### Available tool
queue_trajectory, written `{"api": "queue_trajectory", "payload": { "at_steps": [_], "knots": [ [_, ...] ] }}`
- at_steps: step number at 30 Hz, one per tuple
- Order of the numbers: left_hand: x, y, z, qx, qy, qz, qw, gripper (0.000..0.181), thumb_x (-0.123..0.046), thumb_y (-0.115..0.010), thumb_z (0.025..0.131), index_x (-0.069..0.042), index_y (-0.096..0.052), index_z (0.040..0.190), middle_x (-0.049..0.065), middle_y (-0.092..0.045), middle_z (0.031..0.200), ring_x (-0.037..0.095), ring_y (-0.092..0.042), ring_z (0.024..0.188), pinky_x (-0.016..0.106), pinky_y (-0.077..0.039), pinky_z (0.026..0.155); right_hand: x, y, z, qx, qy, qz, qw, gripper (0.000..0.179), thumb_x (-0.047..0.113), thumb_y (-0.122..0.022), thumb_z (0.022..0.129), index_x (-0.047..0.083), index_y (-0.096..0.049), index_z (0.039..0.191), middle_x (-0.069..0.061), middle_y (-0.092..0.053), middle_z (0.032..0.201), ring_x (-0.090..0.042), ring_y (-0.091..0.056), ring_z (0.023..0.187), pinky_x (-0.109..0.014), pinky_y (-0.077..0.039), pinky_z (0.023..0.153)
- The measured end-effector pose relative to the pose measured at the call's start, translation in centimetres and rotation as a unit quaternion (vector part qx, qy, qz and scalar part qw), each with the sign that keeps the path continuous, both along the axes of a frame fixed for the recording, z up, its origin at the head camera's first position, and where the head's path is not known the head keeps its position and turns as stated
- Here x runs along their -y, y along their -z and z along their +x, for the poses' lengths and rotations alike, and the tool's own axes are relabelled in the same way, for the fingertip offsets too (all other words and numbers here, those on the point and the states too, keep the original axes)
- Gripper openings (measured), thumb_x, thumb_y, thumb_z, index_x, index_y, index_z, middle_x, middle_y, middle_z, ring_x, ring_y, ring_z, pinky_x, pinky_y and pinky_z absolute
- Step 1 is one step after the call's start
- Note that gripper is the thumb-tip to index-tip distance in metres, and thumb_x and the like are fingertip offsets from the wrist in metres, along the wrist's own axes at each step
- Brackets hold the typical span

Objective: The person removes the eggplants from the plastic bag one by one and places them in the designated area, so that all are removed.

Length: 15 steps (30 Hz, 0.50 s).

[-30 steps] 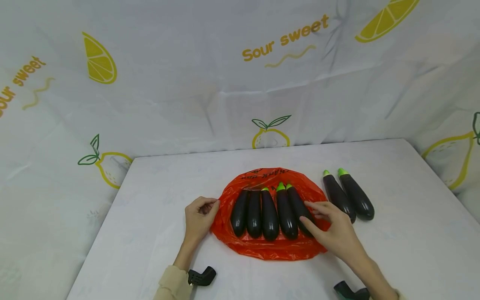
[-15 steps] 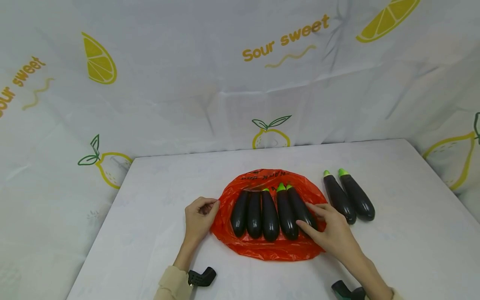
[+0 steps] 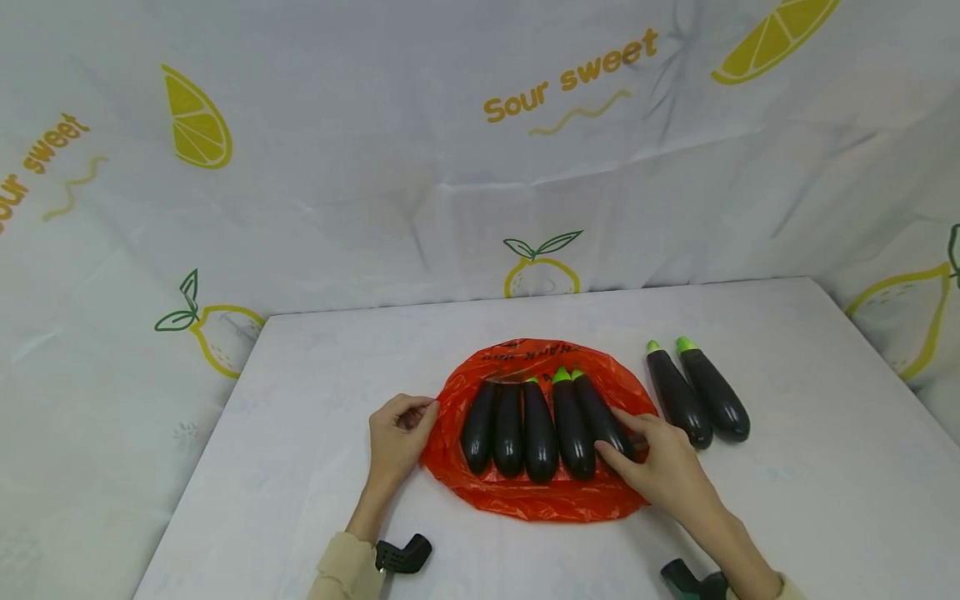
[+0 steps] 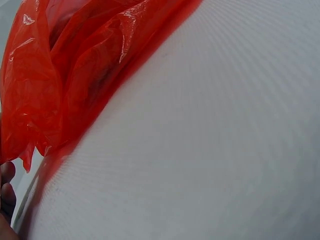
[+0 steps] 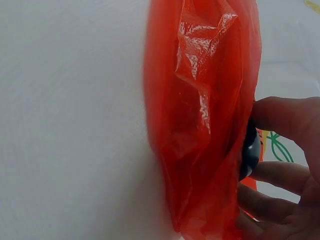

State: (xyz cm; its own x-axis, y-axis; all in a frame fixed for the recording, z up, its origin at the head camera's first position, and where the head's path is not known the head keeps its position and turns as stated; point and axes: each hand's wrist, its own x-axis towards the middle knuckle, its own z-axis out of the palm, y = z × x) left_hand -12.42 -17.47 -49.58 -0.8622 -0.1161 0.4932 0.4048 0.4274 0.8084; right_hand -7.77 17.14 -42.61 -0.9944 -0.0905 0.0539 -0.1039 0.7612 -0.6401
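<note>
A red plastic bag (image 3: 540,505) lies spread on the table with its mouth turned up. Several dark eggplants (image 3: 524,429) rest side by side in it, their green stem ends away from me. My left hand (image 3: 397,435) pinches the bag's left rim between thumb and fingers; in the left wrist view the red film (image 4: 85,75) hangs in folds beside the fingertips. At the right side, my right hand (image 3: 667,467) holds the lower part of the rightmost eggplant (image 3: 597,408), thumb on one side and fingers on the other. The right wrist view shows its dark tip (image 5: 251,157) between them.
Two more eggplants (image 3: 712,392) lie on the white tablecloth (image 3: 817,467) right of the bag, close to my right hand. Behind the table hangs a white lemon-print cloth (image 3: 360,167). Black wrist devices (image 3: 405,553) sit by both wrists.
My right hand has shifted slightly left, and its thumb and fingers have come around the rightmost eggplant, which has straightened a little. The left hand stays at the rim.
</note>
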Motion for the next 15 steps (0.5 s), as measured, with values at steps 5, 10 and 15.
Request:
{"api": "queue_trajectory", "payload": {
  "at_steps": [5, 10, 15],
  "knots": [
    [-0.30, -0.19, 0.05, 0.000, -0.012, -0.005, 0.9999, 0.008, 0.006, -0.077, 0.084, -0.002, -0.077, 0.087, 0.012, -0.067, 0.071, 0.005, -0.051, 0.066, 0.017, -0.045, 0.060, 0.03, -0.16, 0.05, -0.011, 0.005, 0.000, 0.9999, 0.056, 0.022, -0.085, 0.082, -0.004, -0.068, 0.128, -0.019, -0.076, 0.103, -0.015, -0.062, 0.075, -0.018, -0.054, 0.063],
    [-0.34, -0.06, -0.08, -0.013, -0.013, -0.002, 0.9998, 0.010, 0.009, -0.077, 0.081, 0.001, -0.077, 0.085, 0.013, -0.066, 0.069, 0.008, -0.051, 0.065, 0.020, -0.045, 0.057, -0.01, -0.45, 0.15, -0.010, 0.007, -0.003, 0.9999, 0.054, 0.021, -0.085, 0.083, -0.005, -0.068, 0.127, -0.020, -0.076, 0.105, -0.016, -0.061, 0.074, -0.017, -0.051, 0.062],
    [-0.08, -0.06, -0.04, -0.004, 0.000, 0.001, 1.0000, 0.008, 0.002, -0.078, 0.085, -0.005, -0.079, 0.088, 0.010, -0.067, 0.071, 0.005, -0.052, 0.066, 0.017, -0.045, 0.060, -0.08, -0.67, 0.34, -0.011, 0.007, -0.005, 0.9999, 0.054, 0.022, -0.084, 0.083, -0.004, -0.068, 0.128, -0.020, -0.076, 0.106, -0.016, -0.061, 0.075, -0.017, -0.051, 0.062]
  ]
}}
